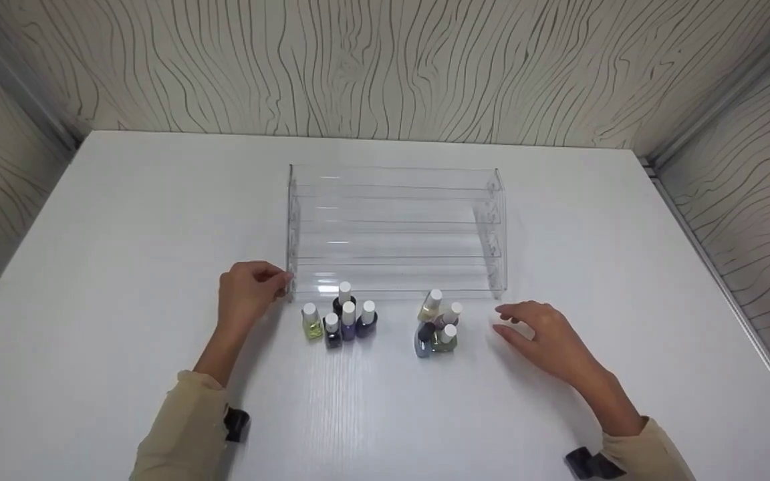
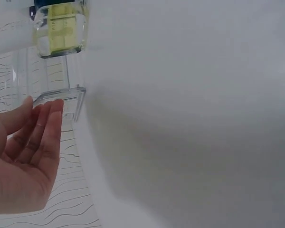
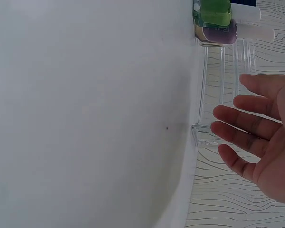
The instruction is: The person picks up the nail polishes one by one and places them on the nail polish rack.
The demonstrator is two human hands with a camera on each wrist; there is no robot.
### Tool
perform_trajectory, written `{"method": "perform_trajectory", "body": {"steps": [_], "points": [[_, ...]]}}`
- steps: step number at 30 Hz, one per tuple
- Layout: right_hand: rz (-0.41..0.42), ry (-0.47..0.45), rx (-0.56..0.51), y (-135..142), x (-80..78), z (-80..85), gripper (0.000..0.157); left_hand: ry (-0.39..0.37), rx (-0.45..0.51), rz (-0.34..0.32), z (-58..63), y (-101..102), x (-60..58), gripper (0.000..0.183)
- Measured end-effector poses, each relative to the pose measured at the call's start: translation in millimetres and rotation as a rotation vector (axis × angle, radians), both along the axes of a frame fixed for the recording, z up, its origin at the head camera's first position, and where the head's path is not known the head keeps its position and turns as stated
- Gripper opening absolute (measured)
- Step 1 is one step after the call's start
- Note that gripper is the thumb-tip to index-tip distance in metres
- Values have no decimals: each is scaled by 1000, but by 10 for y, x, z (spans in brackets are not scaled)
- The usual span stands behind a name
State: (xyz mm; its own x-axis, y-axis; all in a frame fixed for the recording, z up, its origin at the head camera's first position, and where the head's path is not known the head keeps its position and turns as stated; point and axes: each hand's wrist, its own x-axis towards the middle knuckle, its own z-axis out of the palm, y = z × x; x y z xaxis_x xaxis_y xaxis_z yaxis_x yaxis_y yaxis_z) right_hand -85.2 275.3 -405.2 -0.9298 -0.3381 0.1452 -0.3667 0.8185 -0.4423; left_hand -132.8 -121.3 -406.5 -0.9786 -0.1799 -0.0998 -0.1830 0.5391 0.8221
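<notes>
Firstly, two beige sleeves (image 1: 181,427) are showing at the near side, over a white table (image 1: 385,414). Farther on, four small bottles (image 1: 441,342) are standing close together at right, one wearing a black cap, the others white caps. To their right, the right hand (image 1: 545,337) is hovering, its fingers parted rather wide and holding nothing. At left, five white-capped bottles (image 1: 348,327) are forming another group. Beside them, the left hand (image 1: 249,292) is pinching the near left side of a clear rack (image 1: 392,274), its fingers narrow. This rack is standing behind both groups, and a wood-patterned wall (image 1: 385,67) is rising farthest.
</notes>
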Motion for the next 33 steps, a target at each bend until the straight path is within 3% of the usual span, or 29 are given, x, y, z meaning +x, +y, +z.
{"method": "perform_trajectory", "body": {"steps": [14,33], "points": [[89,-20,-13,-91,-31,89,24,-4,14,0,11,7,-16,13],[229,-138,-224,-215,-191,253,28,-34,41,19,23,-1,-30,14]]}}
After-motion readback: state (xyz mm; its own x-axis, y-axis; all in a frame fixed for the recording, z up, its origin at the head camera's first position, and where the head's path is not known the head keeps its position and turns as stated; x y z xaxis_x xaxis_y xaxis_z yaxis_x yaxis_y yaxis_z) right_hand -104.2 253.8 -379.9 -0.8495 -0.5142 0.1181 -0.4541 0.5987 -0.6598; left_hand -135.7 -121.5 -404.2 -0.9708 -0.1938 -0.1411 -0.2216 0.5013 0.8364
